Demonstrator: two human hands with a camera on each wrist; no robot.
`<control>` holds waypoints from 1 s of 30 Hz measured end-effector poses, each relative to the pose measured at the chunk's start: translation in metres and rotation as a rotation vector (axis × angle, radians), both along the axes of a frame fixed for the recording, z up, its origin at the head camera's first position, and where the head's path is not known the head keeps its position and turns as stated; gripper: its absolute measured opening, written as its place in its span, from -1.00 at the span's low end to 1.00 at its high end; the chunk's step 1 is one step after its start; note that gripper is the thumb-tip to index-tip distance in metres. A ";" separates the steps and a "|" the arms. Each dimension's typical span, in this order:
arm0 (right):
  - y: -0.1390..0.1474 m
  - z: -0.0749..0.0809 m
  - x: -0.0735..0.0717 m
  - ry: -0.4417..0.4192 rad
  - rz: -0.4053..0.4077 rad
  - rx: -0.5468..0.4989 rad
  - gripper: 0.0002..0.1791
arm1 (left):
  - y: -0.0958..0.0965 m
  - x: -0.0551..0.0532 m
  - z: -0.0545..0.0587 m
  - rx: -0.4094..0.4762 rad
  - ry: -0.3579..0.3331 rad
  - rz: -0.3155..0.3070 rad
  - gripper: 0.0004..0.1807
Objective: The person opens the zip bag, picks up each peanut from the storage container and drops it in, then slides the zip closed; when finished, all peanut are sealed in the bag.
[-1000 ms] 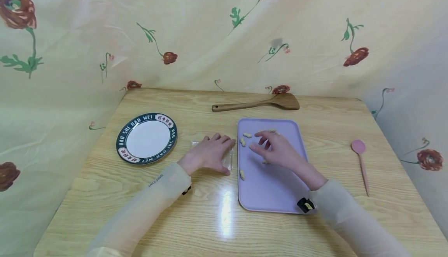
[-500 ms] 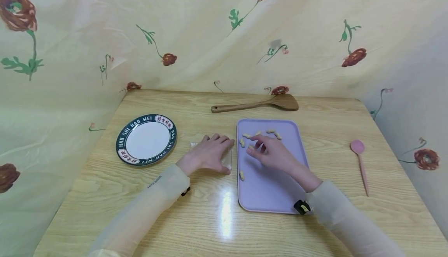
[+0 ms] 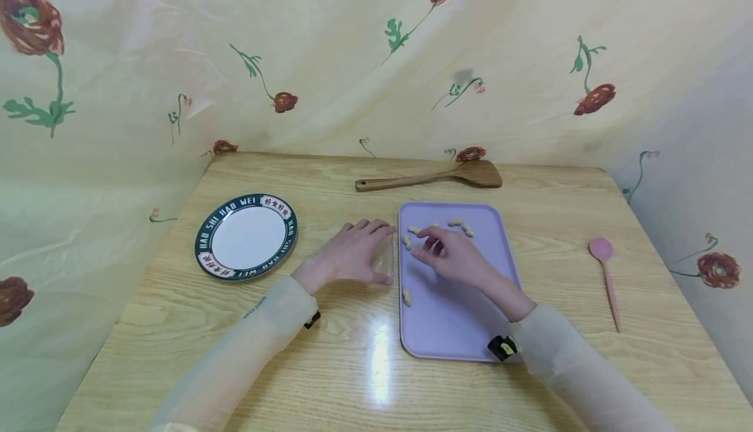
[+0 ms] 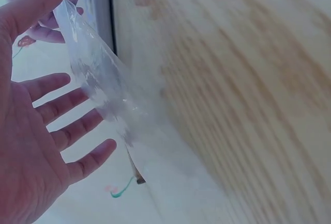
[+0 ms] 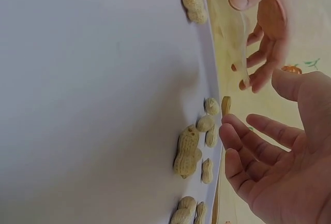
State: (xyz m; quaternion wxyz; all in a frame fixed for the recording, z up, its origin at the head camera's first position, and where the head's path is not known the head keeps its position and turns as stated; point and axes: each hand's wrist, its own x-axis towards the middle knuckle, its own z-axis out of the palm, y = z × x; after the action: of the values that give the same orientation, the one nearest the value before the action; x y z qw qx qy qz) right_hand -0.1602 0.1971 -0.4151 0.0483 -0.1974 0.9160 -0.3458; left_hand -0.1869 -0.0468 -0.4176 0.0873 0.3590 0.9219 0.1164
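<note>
A lilac tray (image 3: 450,324) lies right of the table's middle, with several peanuts (image 3: 406,297) on it. My right hand (image 3: 453,259) is over the tray beside the peanuts, fingers loosely bent. In the right wrist view a gap shows between its thumb and fingertips, and no held peanut is visible. At the tray's left edge, my left hand (image 3: 351,254) spreads its thumb and fingers against a clear plastic bag (image 4: 98,63). Its thumb touches one upper edge and its fairly straight fingers the other side. Part of the bag hides beneath this hand in the head view.
A white plate with a dark lettered rim (image 3: 202,236) stands at the left. Behind the tray lies a wooden spatula (image 3: 429,177). To the right is a pink spoon (image 3: 606,275). A flowered cloth (image 3: 329,59) hangs behind the table.
My left hand has shifted slightly, and the plastic bag under it sits closer to the tray. My right hand has moved slightly left over the tray.
</note>
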 end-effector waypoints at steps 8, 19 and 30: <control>-0.003 0.001 -0.002 -0.045 -0.003 -0.041 -0.59 | 0.003 0.001 0.005 0.067 0.054 -0.004 0.11; -0.010 0.004 -0.006 -0.191 -0.034 -0.144 -0.59 | 0.008 0.002 0.009 0.129 0.072 -0.011 0.14; -0.018 0.001 -0.007 -0.436 -0.124 -0.348 -0.62 | 0.013 0.004 0.010 0.128 0.079 -0.032 0.12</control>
State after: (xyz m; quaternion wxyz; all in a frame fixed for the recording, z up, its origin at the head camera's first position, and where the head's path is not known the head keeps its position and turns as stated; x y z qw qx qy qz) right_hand -0.1675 0.1796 -0.4138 0.1884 -0.0674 0.8212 -0.5344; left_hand -0.1828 -0.0338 -0.4076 0.0295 0.3828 0.9095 0.1595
